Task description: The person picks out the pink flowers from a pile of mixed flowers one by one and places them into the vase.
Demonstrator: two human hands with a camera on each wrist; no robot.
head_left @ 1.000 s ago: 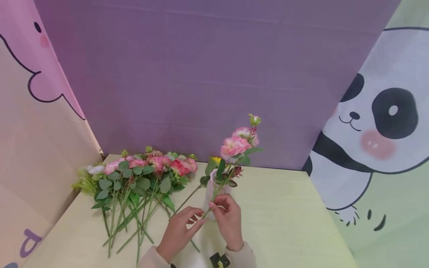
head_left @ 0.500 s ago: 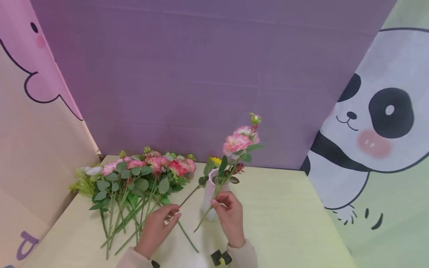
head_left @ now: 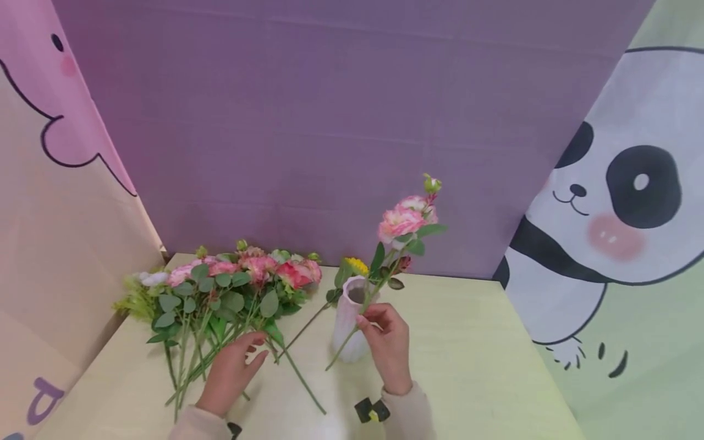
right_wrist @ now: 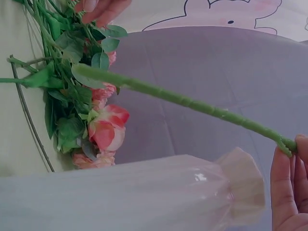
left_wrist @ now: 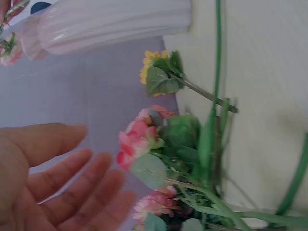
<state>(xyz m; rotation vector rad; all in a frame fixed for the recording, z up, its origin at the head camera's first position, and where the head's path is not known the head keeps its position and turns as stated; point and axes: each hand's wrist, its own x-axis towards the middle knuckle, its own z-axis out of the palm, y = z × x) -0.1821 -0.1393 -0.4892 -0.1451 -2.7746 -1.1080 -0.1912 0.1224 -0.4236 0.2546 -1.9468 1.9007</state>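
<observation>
My right hand pinches the green stem of a pink flower between thumb and fingers. The stem slants in front of a pale ribbed vase, its cut end outside and below the vase's rim. In the right wrist view the vase lies just under the held stem. My left hand hangs over the stems of the flower pile, fingers loosely bent and holding nothing. Spread fingers of that hand appear near a pink-red flower in the left wrist view.
A yellow flower lies behind the vase, its thin dark stem running toward the front left. Long green stems from the pile cross the left of the pale table. A purple backdrop stands behind.
My left hand has let go of the held flower's stem and moved left to the pile. My right hand has shifted slightly right and up with the pink flower, uncovering the vase's mouth.
</observation>
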